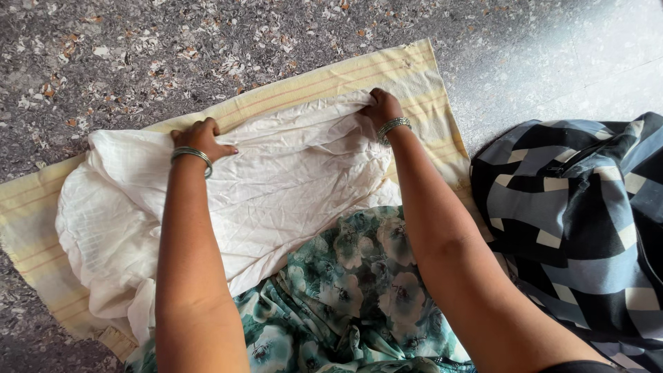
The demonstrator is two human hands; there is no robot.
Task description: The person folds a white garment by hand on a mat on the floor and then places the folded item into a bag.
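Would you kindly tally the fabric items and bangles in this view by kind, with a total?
White cloth under both hands: 1
Pale yellow striped sheet beneath it: 1
Green floral garment: 1
Blue, black and white checked bag: 1
Metal bangles, one at the left hand, one at the right hand: 2
Total: 6

Crumpled white cloth (276,186) lies spread flat on a yellow striped mat (414,72).

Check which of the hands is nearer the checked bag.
Right. The right hand grips the white cloth's far edge, on the side toward the checked bag. The left hand presses the cloth's opposite end, farther from the bag.
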